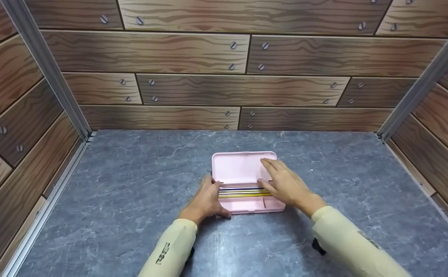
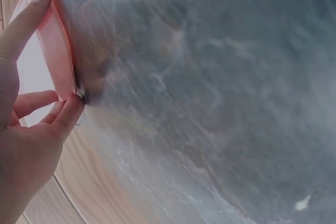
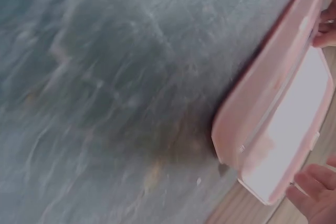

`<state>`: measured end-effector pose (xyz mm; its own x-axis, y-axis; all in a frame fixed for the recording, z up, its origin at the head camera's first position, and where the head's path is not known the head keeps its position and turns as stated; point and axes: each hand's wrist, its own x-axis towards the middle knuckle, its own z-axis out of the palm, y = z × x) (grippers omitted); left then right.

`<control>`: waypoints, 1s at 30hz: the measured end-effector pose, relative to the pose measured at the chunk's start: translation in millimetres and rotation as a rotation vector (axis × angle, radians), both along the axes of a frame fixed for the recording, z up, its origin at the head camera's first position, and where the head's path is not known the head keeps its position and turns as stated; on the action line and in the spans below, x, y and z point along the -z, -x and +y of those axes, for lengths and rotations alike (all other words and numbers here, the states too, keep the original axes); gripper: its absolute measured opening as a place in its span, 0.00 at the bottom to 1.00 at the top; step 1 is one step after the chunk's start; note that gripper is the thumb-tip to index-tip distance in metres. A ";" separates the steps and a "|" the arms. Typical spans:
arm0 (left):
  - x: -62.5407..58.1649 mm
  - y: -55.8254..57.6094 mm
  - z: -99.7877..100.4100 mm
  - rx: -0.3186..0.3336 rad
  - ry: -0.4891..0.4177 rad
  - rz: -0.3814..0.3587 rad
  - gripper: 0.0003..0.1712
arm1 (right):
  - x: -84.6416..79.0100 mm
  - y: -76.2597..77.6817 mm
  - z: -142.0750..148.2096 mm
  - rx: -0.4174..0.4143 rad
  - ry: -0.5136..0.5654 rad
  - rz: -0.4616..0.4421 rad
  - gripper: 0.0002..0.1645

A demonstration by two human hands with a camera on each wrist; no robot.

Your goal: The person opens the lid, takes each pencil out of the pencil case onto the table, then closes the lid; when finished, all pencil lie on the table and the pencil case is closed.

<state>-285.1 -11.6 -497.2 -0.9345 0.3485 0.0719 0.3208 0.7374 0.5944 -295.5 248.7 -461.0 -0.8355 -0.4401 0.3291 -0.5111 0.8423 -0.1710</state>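
Note:
A pink pencil case [image 1: 243, 204] lies open on the tabletop, its lid [image 1: 237, 168] tipped back on the far side. Several long thin pencils [image 1: 243, 192], one of them yellow, lie side by side in it. My left hand [image 1: 205, 200] grips the case's left end, thumb at the front corner and fingers at the back. In the left wrist view, the thumb and fingertips span the pink end wall [image 2: 56, 51]. My right hand [image 1: 287, 186] hovers over the right end, fingers extended toward the lid. The right wrist view has those fingers [image 3: 311, 182] beside the lid's edge.
The grey marbled tabletop [image 1: 139, 184] extends around the case. Wood-patterned panels [image 1: 193, 90] stand at the back and both sides, with metal corner posts [image 1: 50, 65] between them. Below the case is a shiny light reflection on the table.

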 end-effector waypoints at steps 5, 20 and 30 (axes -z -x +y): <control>-0.5 -2.1 -0.5 0.020 0.009 0.026 0.49 | -4.6 -8.6 15.1 -0.042 0.026 0.114 0.28; -1.0 -4.4 0.4 -0.016 0.045 -0.029 0.51 | 16.4 -13.6 18.9 -0.180 -0.021 -0.029 0.08; -2.5 -9.0 3.4 -0.018 0.038 -0.007 0.51 | 16.6 -17.7 8.9 -0.180 -0.139 -0.098 0.05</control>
